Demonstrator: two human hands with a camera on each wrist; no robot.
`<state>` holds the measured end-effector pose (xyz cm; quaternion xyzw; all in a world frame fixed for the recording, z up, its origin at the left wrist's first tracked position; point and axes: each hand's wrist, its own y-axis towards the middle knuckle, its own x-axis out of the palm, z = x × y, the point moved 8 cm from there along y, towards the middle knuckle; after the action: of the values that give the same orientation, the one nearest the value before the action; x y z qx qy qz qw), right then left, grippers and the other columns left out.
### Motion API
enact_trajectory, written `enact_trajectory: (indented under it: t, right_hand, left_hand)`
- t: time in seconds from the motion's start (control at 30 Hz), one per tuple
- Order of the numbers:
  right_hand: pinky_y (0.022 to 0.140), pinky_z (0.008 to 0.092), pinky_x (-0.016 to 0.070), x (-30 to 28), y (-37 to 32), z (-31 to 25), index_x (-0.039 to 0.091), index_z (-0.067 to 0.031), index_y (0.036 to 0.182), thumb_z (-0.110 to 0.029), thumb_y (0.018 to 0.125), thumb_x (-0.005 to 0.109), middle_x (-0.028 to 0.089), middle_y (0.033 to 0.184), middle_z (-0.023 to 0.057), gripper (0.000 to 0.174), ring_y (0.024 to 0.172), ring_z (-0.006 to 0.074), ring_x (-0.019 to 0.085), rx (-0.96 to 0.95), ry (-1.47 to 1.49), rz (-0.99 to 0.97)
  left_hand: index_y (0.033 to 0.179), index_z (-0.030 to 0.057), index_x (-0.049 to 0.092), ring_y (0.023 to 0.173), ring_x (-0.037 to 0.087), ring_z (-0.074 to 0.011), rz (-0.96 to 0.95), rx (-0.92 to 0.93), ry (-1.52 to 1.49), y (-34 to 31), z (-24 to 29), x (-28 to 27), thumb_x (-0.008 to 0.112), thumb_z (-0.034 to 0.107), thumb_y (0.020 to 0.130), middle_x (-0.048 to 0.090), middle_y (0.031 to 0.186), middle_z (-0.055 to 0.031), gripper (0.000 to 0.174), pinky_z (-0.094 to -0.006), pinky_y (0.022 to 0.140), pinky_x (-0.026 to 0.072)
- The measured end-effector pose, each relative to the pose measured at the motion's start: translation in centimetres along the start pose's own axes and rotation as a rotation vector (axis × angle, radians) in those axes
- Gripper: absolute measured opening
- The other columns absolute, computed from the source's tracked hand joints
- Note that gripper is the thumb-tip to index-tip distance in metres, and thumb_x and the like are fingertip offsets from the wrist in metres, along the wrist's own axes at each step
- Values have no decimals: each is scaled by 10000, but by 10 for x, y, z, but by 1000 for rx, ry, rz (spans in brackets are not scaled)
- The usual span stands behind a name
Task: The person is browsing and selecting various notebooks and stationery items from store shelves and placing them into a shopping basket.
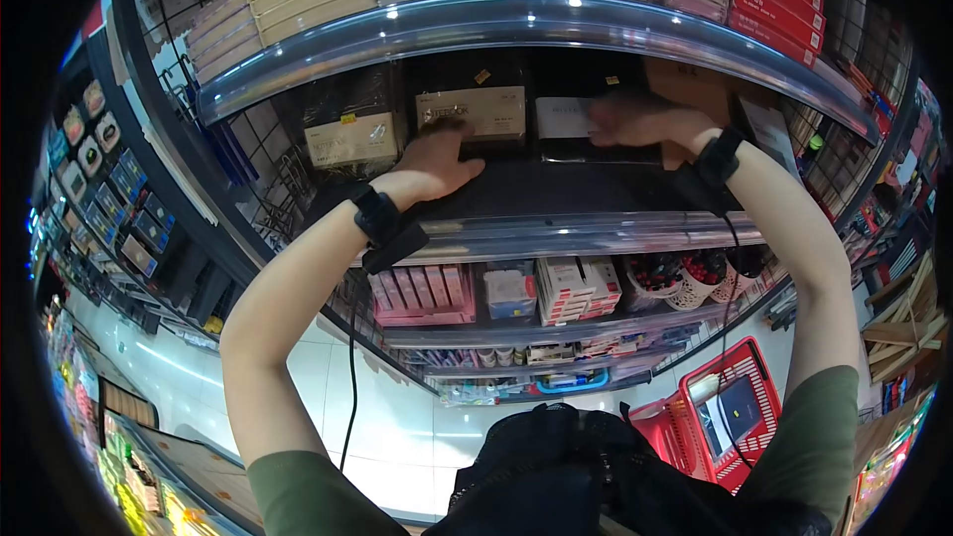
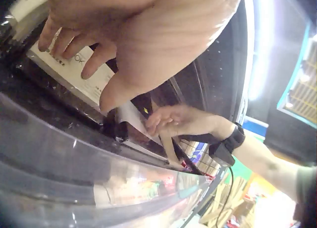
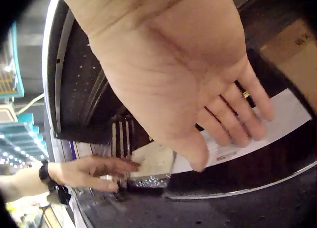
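My left hand [image 1: 440, 164] reaches into the middle shelf with fingers spread, before a black notebook with a cream band [image 1: 486, 111]. Its fingertips overlap the band's left end; in the left wrist view the relaxed fingers lie over this label [image 2: 74, 69], and nothing sits in the grasp. My right hand [image 1: 650, 121] is at a second black notebook with a white band [image 1: 564, 119]. In the right wrist view that hand's palm [image 3: 168, 64] shows, fingers fairly straight across the white band [image 3: 285, 114]. A third, cream-banded notebook [image 1: 349, 142] in shiny wrap stands at the left.
A clear shelf lip [image 1: 536, 20] crosses above my hands, and another edge [image 1: 556, 235] runs below. Brown cardboard [image 1: 685, 84] stands right of the notebooks. Boxes [image 1: 566, 290] fill the lower shelf. A red basket [image 1: 769, 417] stands on the floor; cables hang from both wrists.
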<state>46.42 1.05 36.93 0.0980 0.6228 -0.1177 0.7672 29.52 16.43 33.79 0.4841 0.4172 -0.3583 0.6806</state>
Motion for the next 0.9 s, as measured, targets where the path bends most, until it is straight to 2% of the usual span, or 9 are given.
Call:
enact_trajectory:
  t: [0.17, 0.43, 0.5, 0.53, 0.6, 0.73, 0.8, 0.83, 0.9]
  right_hand:
    - [755, 308, 508, -17, 46, -19, 443, 34, 1231, -367, 799, 665, 610, 955, 129, 630, 894, 214, 606, 34, 1131, 242]
    - [740, 268, 501, -19, 76, -44, 540, 22, 1102, -330, 813, 652, 588, 1037, 133, 468, 914, 177, 621, -45, 1265, 156]
    - [719, 256, 489, -33, 78, -47, 587, -4, 1027, -342, 797, 669, 608, 957, 126, 417, 869, 156, 626, -460, 842, 481]
    - [719, 256, 489, -39, 79, -54, 587, -4, 1027, -342, 797, 669, 608, 957, 126, 417, 869, 156, 626, -465, 840, 479]
    - [731, 279, 481, -22, 91, -37, 607, -7, 1041, -358, 770, 704, 617, 938, 129, 453, 885, 161, 608, 147, 1164, 271]
    - [743, 310, 476, -16, 100, -33, 624, -5, 1030, -373, 751, 729, 614, 1000, 123, 474, 897, 183, 591, 178, 1118, 422]
    - [637, 308, 490, -30, 97, -32, 633, 31, 983, -415, 737, 711, 653, 848, 143, 516, 754, 219, 625, 26, 895, 832]
    - [637, 308, 490, -35, 91, -35, 633, 31, 983, -415, 737, 711, 653, 848, 143, 516, 754, 219, 625, 32, 901, 834]
    - [721, 351, 508, -23, 88, -51, 582, 27, 1097, -406, 747, 706, 610, 1060, 167, 571, 933, 254, 603, 75, 1276, 449]
  left_hand:
    - [1237, -1, 505, 1141, 514, -331, -135, -15, -110, -6, 1, 3, 630, 341, 805, 534, 1227, -213, 564, -350, 950, 405]
    - [1238, 9, 513, 1122, 522, -317, -165, -8, -235, -17, 0, 0, 655, 340, 795, 540, 1211, -213, 571, -344, 940, 405]
    - [1236, 9, 515, 1119, 522, -319, -161, -5, -234, -17, 1, 0, 657, 342, 795, 543, 1202, -213, 570, -347, 940, 404]
    - [1221, -7, 521, 1124, 520, -327, -156, -1, -247, -16, -2, 3, 650, 340, 789, 545, 1203, -219, 570, -350, 945, 404]
    - [1207, -24, 528, 1129, 518, -336, -145, -1, -263, -17, -8, 7, 643, 338, 783, 546, 1203, -224, 569, -353, 950, 404]
    - [1207, -14, 531, 1139, 507, -341, -136, 62, -265, -21, -4, 5, 646, 335, 776, 545, 1199, -230, 566, -360, 962, 393]
    - [1205, -11, 533, 1148, 498, -340, -152, 70, -261, -25, -5, 7, 647, 335, 775, 535, 1211, -229, 563, -364, 967, 389]
    - [1197, -6, 539, 1157, 486, -339, -114, 70, -261, -27, -9, 7, 648, 328, 775, 521, 1224, -224, 549, -366, 968, 386]
    - [1188, -2, 545, 1167, 474, -337, -84, 72, -259, -34, -10, 6, 650, 321, 775, 507, 1237, -220, 535, -369, 970, 382]
